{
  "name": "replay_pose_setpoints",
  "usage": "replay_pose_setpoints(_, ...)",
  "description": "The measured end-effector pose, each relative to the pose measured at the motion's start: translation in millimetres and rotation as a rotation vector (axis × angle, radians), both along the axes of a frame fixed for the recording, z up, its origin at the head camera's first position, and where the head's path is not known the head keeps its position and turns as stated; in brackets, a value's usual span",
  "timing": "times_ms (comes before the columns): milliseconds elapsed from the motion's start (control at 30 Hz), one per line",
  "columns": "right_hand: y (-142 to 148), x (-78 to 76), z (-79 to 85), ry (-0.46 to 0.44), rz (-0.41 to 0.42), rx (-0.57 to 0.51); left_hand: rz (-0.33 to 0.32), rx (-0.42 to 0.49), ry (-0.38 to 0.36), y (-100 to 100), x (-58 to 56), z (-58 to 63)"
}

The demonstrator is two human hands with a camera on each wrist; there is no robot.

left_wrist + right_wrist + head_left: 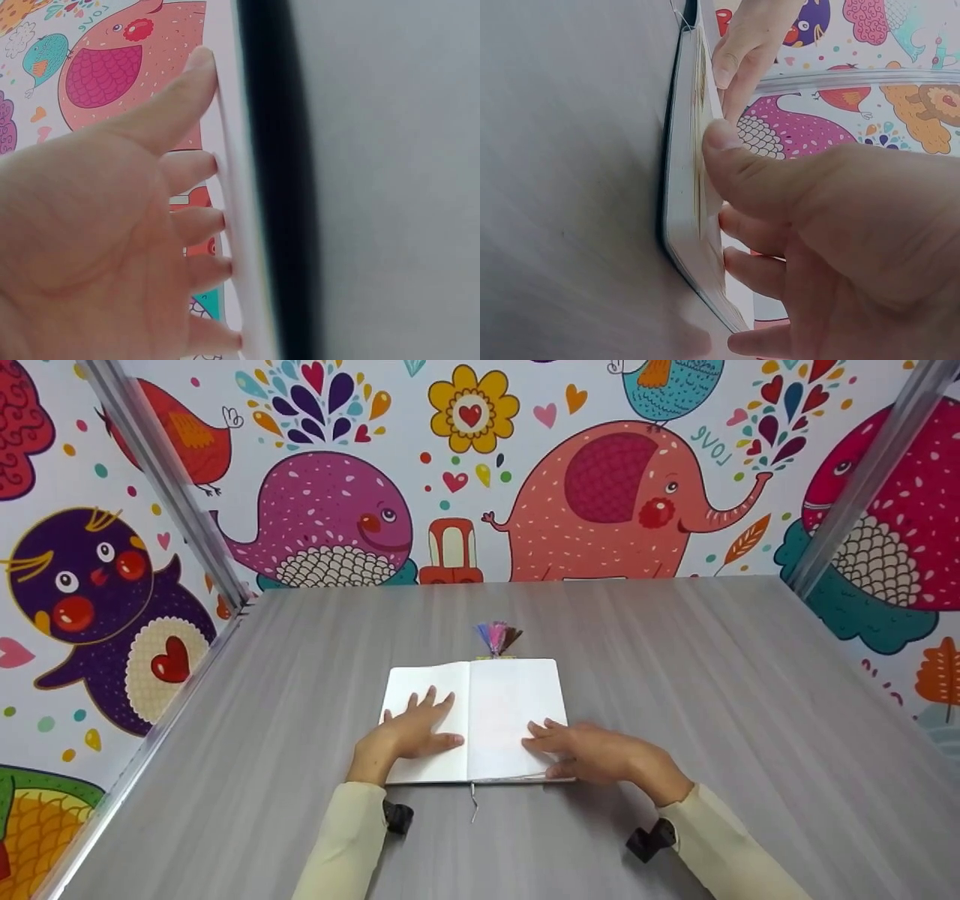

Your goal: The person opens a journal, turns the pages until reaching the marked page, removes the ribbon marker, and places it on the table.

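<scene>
An open notebook (506, 697) with blank white pages lies flat on the table, its dark cover edge showing in both wrist views. My left hand (416, 731) rests on the left page, fingers spread and thumb towards the middle fold. In the left wrist view the fingertips of that hand (112, 217) press on the paper. Over the lower right part of the right page is my right hand (592, 750), fingertips on the paper. The right wrist view shows its thumb (724, 139) against the page edges, where some sheets stand slightly apart.
A thin ribbon bookmark (474, 802) hangs out below the notebook. Just behind its top edge is a fan of blue, pink and brown strands (497, 637). The grey table (330, 645) is bordered by cartoon-printed walls (457, 472) with metal corner posts (169, 487).
</scene>
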State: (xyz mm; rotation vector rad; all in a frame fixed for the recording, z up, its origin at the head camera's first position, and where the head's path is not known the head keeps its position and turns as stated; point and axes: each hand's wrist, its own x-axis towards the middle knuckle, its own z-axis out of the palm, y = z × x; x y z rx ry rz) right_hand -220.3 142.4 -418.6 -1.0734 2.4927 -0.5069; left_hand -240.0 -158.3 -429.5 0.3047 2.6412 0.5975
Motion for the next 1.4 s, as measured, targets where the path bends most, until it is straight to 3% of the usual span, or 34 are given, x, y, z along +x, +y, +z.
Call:
replay_pose_setpoints(333, 0.4, 0.6, -0.6, -0.011, -0.032, 0.012, -0.003, 0.003, -0.004, -0.3, 0.2, 0.0)
replay_pose_setpoints(600, 1.8, -12.2, -13.0, 0.159, -0.066, -0.166, -0.01, 0.005, 0.015, -2.8, 0.4, 0.7)
replay_pose_setpoints(1000, 0.6, -19.0, -16.8, 0.116, -0.362, -0.434, -0.016, 0.008, 0.013, -1.6, -0.1, 1.1)
replay_pose_setpoints(1267, -8.1, -17.9, -17.3, -0.034, -0.524, -0.653, -0.015, 0.006, 0.018, -1.6, -0.2, -0.5)
replay_pose_setpoints(1400, -16.9, -15.6, -17.0, -0.088, -0.655, -0.725, -0.014, 0.002, 0.021, -1.5, -0.1, -0.6)
